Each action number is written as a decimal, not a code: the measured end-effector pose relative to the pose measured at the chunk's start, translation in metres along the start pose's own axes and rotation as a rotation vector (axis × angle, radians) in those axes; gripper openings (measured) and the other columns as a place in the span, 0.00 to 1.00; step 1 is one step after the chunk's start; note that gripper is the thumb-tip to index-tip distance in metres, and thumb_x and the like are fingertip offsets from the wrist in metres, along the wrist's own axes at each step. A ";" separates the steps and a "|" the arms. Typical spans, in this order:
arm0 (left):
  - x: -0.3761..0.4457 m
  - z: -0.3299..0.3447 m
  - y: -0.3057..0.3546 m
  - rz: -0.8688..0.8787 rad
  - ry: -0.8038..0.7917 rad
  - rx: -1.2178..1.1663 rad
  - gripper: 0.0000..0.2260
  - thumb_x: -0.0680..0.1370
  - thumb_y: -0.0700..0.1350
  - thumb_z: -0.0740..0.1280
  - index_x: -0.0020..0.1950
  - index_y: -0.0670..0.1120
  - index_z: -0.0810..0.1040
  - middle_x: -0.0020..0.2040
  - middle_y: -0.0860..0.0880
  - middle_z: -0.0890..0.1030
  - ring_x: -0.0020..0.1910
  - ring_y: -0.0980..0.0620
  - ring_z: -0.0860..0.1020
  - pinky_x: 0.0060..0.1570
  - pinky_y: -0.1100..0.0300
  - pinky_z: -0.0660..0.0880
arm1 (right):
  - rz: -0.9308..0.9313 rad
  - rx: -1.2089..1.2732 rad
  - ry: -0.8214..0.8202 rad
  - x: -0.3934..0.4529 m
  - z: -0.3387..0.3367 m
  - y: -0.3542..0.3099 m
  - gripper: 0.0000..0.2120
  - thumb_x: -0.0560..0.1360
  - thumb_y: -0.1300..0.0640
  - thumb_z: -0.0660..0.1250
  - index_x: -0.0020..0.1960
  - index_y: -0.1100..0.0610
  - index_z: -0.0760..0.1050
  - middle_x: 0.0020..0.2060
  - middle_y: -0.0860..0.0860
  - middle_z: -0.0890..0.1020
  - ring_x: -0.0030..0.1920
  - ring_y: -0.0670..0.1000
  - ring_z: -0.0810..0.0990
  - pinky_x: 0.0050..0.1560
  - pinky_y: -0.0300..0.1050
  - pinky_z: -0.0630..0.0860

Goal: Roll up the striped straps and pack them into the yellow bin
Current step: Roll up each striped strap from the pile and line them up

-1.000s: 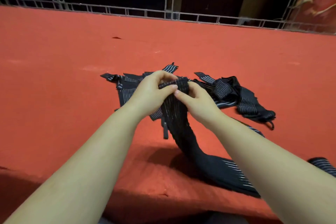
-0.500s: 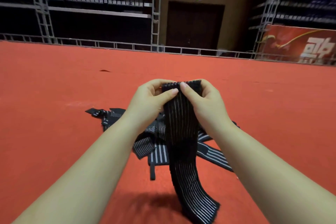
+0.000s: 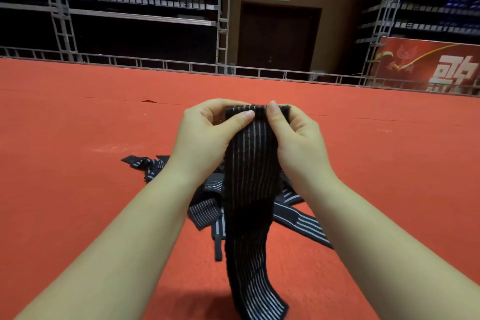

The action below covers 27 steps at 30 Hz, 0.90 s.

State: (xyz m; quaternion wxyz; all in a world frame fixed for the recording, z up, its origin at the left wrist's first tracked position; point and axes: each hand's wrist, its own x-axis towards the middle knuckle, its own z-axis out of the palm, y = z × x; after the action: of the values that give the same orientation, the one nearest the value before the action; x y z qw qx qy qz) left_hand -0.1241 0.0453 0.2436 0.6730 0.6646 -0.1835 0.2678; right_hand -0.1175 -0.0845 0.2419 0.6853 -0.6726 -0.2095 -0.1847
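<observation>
My left hand [image 3: 207, 135] and right hand [image 3: 296, 138] are both taken up, pinching the top of the strap [image 3: 250, 189], which hangs between my forearms and blocks the way straight down the middle. Under and behind it the pile [image 3: 207, 205] of straps lies on the carpet [image 3: 65, 163], spreading left and right of the hanging one. Out to either side of my arms the carpet lies bare and open to reach across. Far ahead a rail [image 3: 155, 65] closes the floor's edge.
</observation>
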 end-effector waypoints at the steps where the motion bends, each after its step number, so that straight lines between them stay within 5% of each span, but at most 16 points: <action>1: 0.001 0.000 0.000 -0.013 -0.001 -0.035 0.05 0.73 0.37 0.70 0.45 0.46 0.82 0.41 0.49 0.84 0.40 0.56 0.82 0.40 0.66 0.77 | 0.036 0.025 -0.001 0.000 -0.001 0.000 0.12 0.80 0.53 0.59 0.42 0.55 0.78 0.36 0.50 0.82 0.39 0.48 0.81 0.43 0.46 0.78; 4: 0.000 0.000 -0.002 -0.054 -0.051 -0.107 0.07 0.73 0.34 0.69 0.46 0.46 0.81 0.40 0.51 0.84 0.41 0.56 0.82 0.40 0.67 0.77 | 0.044 -0.025 0.009 -0.002 -0.006 -0.001 0.14 0.81 0.52 0.58 0.43 0.56 0.78 0.37 0.53 0.82 0.40 0.51 0.81 0.46 0.52 0.78; 10: -0.006 -0.001 -0.006 -0.025 -0.171 -0.033 0.11 0.73 0.30 0.68 0.42 0.47 0.81 0.38 0.53 0.84 0.39 0.58 0.81 0.38 0.65 0.78 | 0.170 -0.062 0.001 -0.008 -0.013 0.000 0.24 0.79 0.44 0.57 0.42 0.63 0.79 0.34 0.53 0.80 0.36 0.48 0.79 0.37 0.38 0.74; 13: -0.010 0.001 -0.009 -0.005 -0.211 -0.010 0.14 0.72 0.28 0.67 0.39 0.47 0.81 0.39 0.53 0.84 0.42 0.57 0.81 0.46 0.65 0.77 | 0.179 -0.033 -0.008 -0.011 -0.015 0.003 0.11 0.77 0.51 0.65 0.41 0.58 0.79 0.34 0.50 0.80 0.36 0.46 0.79 0.37 0.38 0.74; 17: -0.014 -0.003 -0.013 -0.139 -0.298 -0.093 0.12 0.69 0.40 0.73 0.49 0.53 0.80 0.44 0.54 0.83 0.46 0.56 0.81 0.46 0.63 0.77 | 0.077 -0.028 -0.012 -0.015 -0.020 0.003 0.03 0.74 0.59 0.69 0.47 0.54 0.78 0.32 0.47 0.79 0.33 0.44 0.79 0.33 0.35 0.75; 21: -0.017 0.000 -0.015 -0.236 -0.226 -0.175 0.09 0.73 0.39 0.68 0.52 0.46 0.79 0.41 0.52 0.84 0.44 0.56 0.82 0.42 0.64 0.78 | -0.017 -0.071 0.007 -0.019 -0.022 0.005 0.04 0.73 0.59 0.70 0.46 0.53 0.77 0.32 0.44 0.80 0.35 0.42 0.79 0.36 0.36 0.76; 27: -0.019 -0.001 -0.018 -0.131 -0.110 -0.145 0.10 0.69 0.32 0.71 0.39 0.48 0.82 0.38 0.52 0.84 0.43 0.54 0.82 0.48 0.60 0.78 | 0.249 -0.004 -0.066 -0.024 -0.019 0.009 0.16 0.76 0.45 0.62 0.42 0.56 0.79 0.32 0.48 0.82 0.34 0.44 0.81 0.33 0.34 0.75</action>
State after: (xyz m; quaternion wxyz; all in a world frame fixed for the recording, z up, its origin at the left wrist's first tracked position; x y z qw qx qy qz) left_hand -0.1287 0.0443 0.2178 0.7244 0.6384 -0.1951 0.1723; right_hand -0.1322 -0.1043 0.2216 0.6943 -0.7006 -0.1461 -0.0763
